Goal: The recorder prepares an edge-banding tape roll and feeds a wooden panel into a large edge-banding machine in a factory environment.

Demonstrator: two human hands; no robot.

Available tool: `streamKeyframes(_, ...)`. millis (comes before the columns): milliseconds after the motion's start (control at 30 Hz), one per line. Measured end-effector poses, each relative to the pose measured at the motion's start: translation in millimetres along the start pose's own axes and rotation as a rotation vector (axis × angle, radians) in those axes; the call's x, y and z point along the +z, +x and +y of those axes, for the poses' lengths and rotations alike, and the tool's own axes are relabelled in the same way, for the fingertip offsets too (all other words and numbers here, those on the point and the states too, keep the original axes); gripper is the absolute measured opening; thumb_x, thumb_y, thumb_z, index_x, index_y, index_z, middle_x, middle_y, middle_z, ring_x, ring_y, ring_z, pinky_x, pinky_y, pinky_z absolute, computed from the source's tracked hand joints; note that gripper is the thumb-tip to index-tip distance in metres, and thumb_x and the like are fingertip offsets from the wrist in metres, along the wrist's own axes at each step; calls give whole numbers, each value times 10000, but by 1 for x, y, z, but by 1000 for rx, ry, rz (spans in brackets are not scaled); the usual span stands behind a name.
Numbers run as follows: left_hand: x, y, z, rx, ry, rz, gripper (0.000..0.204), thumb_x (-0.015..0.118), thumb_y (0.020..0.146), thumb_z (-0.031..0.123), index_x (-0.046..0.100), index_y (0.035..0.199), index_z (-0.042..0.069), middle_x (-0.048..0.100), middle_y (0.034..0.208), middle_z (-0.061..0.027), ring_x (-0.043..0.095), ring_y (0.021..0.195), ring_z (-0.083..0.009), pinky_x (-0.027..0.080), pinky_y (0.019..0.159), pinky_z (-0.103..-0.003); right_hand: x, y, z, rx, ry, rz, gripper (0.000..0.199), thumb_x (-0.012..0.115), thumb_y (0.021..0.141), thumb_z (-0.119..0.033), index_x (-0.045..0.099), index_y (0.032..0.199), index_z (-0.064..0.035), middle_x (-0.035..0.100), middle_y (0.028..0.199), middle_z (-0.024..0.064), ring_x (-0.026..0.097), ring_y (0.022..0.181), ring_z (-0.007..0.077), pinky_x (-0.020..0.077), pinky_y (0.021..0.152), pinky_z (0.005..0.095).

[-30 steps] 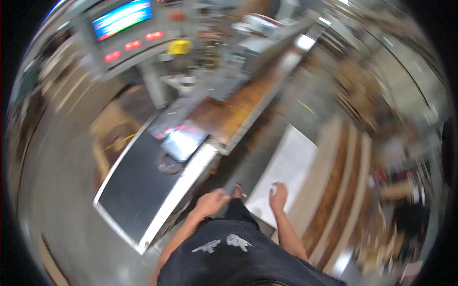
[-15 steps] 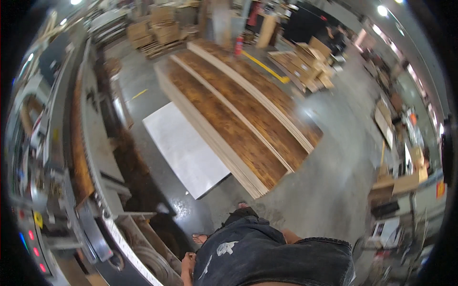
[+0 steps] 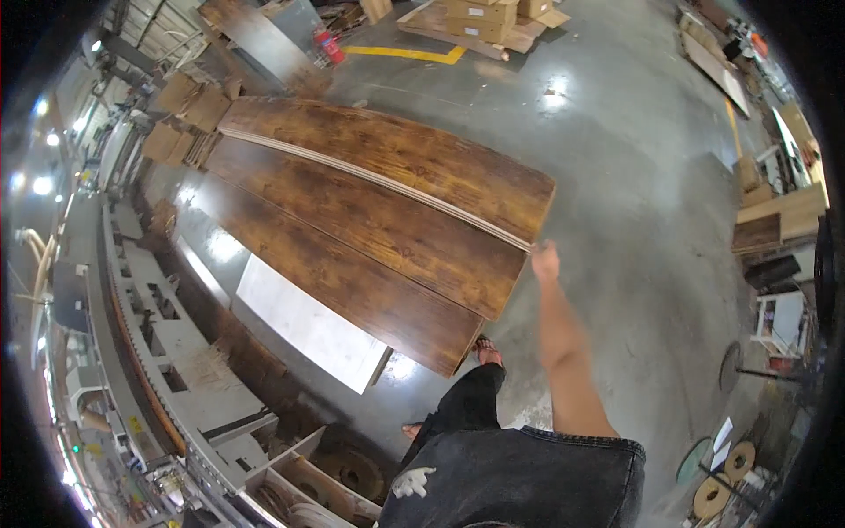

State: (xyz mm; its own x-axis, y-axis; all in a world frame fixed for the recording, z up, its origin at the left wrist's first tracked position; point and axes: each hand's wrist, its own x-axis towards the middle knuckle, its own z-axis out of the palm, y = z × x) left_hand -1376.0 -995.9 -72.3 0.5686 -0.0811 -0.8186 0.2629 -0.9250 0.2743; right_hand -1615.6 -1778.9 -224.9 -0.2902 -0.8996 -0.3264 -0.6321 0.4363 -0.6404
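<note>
Head view, turned further right and nearer to the stacked boards than half a second ago, with left hand gone from sight and bare right hand [image 3: 546, 261] now stretched out at the end of the long, flat, brown wood-grain middle stack [image 3: 378, 211]. Beside the corner where that stack meets the taller brown wood-grain far stack [image 3: 396, 141] with its pale layered side; too blurred to tell touching from merely near. Fingers bent toward the board ends, yet impossible to say whether the grip is closed on an edge or loose. Judged by this reach, now positioned for handling boards at their short ends rather than along their sides. Nearest of all, a third brown wood-grain stack [image 3: 334, 273], nearly level with the middle one along a thin seam, with a flat white panel [image 3: 308, 326] low along its outer side. Close to its near corner, a bare foot [image 3: 487, 352], tight for any sideways step there. To the left, only a narrow strip of floor before the long grey metal machine [image 3: 189, 356]. To the right, much wider room across smooth grey concrete floor [image 3: 638, 273], as far as the black stand with tan rolls [image 3: 711, 498].
</note>
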Motion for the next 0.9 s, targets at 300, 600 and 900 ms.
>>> streamKeyframes(300, 40, -94, 43, -182, 26, 85, 412, 553, 982, 387, 570, 1122, 0, 676, 982, -132, 648, 872, -215, 504, 763, -341, -21, 161, -61, -15, -26, -88, 924, 711, 814, -494, 230, 1510, -123, 577, 1300, 242, 550, 1214, 393, 440, 1008, 460)
streamKeyframes(600, 75, -147, 31, -282, -50, 128, 425, 556, 981, 401, 573, 1116, -2, 666, 985, -112, 632, 855, -207, 496, 776, -325, -53, 101, -101, -4, -243, -203, 915, 741, 810, -450, 202, 1514, -223, 489, 1398, 175, 553, 1218, 352, 462, 966, 506)
streamKeyframes(900, 105, -137, -73, -418, -112, 154, 438, 558, 980, 415, 577, 1110, -3, 656, 989, -93, 615, 837, -199, 489, 790, -309, 61, -44, 68, 119, 723, -359, 746, 828, 773, -207, 391, 1329, 29, 561, 1170, 155, 549, 1080, 311, 531, 804, 493)
